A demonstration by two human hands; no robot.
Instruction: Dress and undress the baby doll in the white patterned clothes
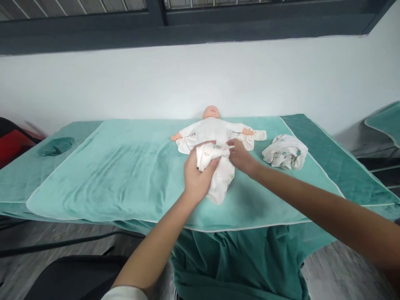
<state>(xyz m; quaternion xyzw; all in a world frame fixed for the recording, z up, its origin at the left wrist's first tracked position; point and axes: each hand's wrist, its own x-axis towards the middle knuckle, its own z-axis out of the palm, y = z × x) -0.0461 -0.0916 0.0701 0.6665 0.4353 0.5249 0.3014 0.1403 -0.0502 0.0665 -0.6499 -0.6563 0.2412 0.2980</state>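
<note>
A baby doll (211, 111) in a white long-sleeved top (209, 130) lies on its back with both arms spread. A white printed cloth (184, 145) shows from under its arms. In front of the doll's body, a small white printed baby garment (220, 183) is gathered up and hangs down in folds. My left hand (198, 173) is closed around its left side, thumb on top. At the upper right edge of the garment, the fingers of my right hand (239, 155) pinch the fabric. The doll's lower body is hidden behind my hands and the garment.
A crumpled white printed cloth (285, 152) lies to the right of the doll. Everything rests on a green-covered bed (118, 175) with a face hole (56, 146) at its left end. Behind it stands a white wall (125, 83). A black chair (75, 277) is at lower left.
</note>
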